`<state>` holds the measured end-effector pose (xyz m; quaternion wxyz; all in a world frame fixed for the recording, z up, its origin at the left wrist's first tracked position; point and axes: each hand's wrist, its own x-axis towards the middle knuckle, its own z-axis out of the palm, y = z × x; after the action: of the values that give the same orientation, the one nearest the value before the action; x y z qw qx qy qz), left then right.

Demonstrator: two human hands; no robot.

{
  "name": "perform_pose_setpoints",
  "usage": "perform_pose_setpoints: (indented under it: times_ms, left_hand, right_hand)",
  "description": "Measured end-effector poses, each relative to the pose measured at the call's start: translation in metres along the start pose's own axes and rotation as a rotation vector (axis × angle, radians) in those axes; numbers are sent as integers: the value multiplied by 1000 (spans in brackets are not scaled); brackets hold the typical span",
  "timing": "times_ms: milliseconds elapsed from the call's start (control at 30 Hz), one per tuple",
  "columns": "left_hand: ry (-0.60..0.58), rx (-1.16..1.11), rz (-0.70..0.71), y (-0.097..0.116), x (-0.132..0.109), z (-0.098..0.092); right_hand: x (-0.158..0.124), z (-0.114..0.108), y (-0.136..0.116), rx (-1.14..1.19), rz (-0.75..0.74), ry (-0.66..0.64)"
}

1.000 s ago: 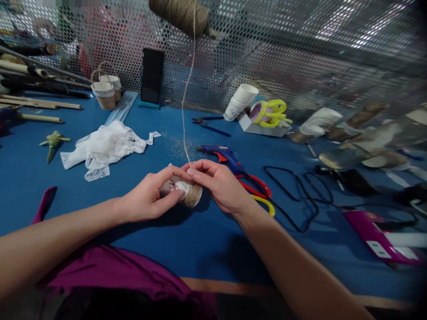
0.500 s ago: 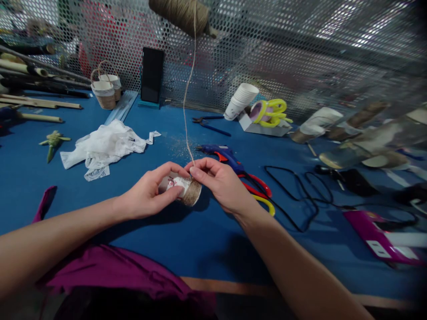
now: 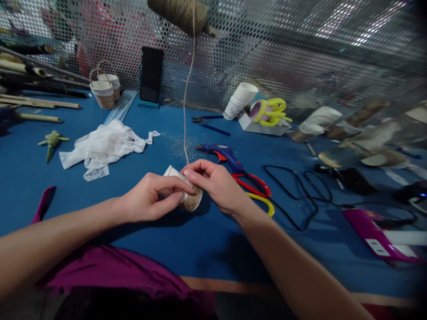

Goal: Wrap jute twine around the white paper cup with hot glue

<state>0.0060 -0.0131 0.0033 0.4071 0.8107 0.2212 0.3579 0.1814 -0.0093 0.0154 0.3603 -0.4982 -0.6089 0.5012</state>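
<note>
A small white paper cup (image 3: 171, 172), its lower part wound with brown twine, lies tilted between my hands above the blue table. My left hand (image 3: 155, 195) grips the cup, thumb below and index finger across its side onto the wound part. With thumb and index finger pinched together, my right hand (image 3: 208, 182) holds the twine (image 3: 185, 111) right at the cup. That strand runs up to a large twine spool (image 3: 180, 15) hanging at the mesh panel. Just beyond my right hand lies a blue glue gun (image 3: 222, 155).
Red-handled scissors (image 3: 256, 184) and a black cable (image 3: 315, 204) lie to the right. White lace ribbon (image 3: 105, 144) is heaped at left. Behind stand two twine-wrapped cups (image 3: 103, 95), a phone (image 3: 151, 75), pliers (image 3: 213, 126) and stacked paper cups (image 3: 240, 100). A purple power strip (image 3: 376, 235) sits far right.
The cup has turned a little, showing more of its white rim end. My left index finger has stretched further across onto the twine. The strand's lower end has shifted slightly left.
</note>
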Motion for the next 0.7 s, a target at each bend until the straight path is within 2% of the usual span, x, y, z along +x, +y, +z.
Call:
perform_pose_setpoints:
  times_ms: [133,200,267,333,367,400,467,567,700]
  left_hand:
    - [9,34,-2,2,-1,1]
    - [12,41,1,2,-2,0]
    - [20,52,4,1,-2,0]
    - [32,66,1,0,-1,-1]
    - [34,74,-2,0,-1,-1]
    - [35,82,-7,-1,-1,-1]
    - [28,99,-21,-1,0,-2]
    - [22,117,-57,-2,0,-3]
    - [31,118,-109,-4,0,-3]
  right_hand:
    - [2,-7,-4,-60,-53,67]
    - [3,-19,-5,-198,-113,211]
    - [6,-37,-3,-454,-149,435]
    - [10,-57,3,-725,-89,576]
    - [12,-67,7,-840,-25,596]
    - [15,-75,12,-912,62,562]
    - [20,-87,20,-927,139,504]
    - [27,-95,30,-901,197,463]
    - [33,-95,33,-851,239,490]
